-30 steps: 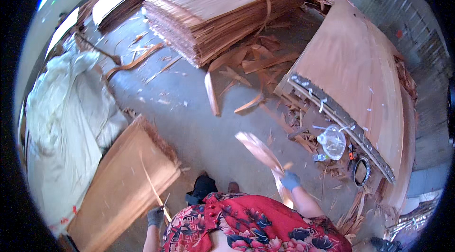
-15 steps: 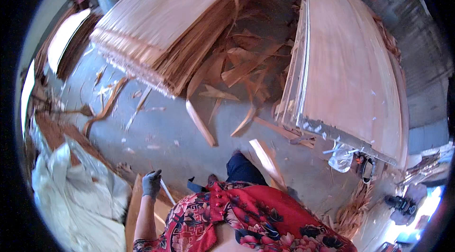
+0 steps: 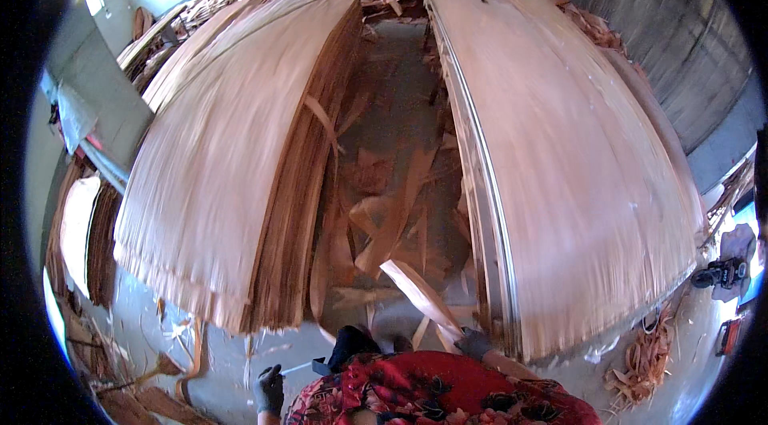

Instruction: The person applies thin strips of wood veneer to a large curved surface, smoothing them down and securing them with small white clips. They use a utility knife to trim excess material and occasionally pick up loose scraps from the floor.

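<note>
My left hand, in a grey glove, is closed at the lower edge, left of my red flowered top. A thin whitish rod sticks out of its grip toward my body; its exact kind is unclear. My right hand, also gloved, is at the front left corner of the right veneer stack. It grips the near end of a pale wood veneer strip, which slants up and away to the left over the gap between the stacks. My right fingers are partly hidden.
The tall left veneer stack faces the right one across a narrow aisle littered with torn veneer scraps. More shavings lie on the floor at right. A smaller veneer stack stands far left. A grey wall bounds the right.
I am now closer to the aisle between the two stacks, and both fill more of the view. The veneer strip has come along with me; my right hand now shows at its near end.
</note>
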Motion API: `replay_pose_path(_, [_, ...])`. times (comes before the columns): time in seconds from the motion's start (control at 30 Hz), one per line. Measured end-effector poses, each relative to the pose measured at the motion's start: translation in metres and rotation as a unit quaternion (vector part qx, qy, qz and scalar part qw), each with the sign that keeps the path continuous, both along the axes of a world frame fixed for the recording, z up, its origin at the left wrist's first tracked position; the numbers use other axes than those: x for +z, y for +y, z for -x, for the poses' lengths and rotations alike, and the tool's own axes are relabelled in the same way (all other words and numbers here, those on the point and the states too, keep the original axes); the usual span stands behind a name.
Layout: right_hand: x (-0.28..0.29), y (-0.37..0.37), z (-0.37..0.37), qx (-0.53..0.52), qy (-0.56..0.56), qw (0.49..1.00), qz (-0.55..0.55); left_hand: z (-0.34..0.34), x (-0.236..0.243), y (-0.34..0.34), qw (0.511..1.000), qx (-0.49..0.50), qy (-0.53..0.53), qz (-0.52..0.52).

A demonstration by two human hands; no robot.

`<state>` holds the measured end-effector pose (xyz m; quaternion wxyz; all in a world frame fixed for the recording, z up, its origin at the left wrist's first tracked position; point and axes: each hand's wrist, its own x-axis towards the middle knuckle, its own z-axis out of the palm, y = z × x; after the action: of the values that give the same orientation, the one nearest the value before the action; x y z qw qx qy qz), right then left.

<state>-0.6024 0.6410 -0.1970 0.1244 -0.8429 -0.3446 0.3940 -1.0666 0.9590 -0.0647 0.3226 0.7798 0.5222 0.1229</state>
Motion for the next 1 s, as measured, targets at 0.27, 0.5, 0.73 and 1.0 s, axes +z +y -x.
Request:
replay_pose_path(0.27, [0.024, 0.169, -0.128, -0.098, 0.019, 0.994, 0.038, -0.213, 0.006, 0.250, 0.991, -0.089, -0.025, -0.095])
replay_pose_path(0.5, [0.041, 0.244, -0.236, -0.224, 0.027, 0.972, 0.067, -0.466, 0.067, 0.411, 0.946, -0.289, -0.028, -0.147])
replay_pose_path(0.73, [0.014, 0.394, -0.426, -0.235, -0.014, 0.972, 0.022, -0.634, 0.060, 0.529, 0.962, -0.242, -0.005, -0.127])
replay_pose_path(1.0, [0.054, 0.633, -0.661, -0.143, -0.100, 0.976, -0.132, -0.716, 0.050, 0.666, 0.999, -0.019, -0.044, 0.003])
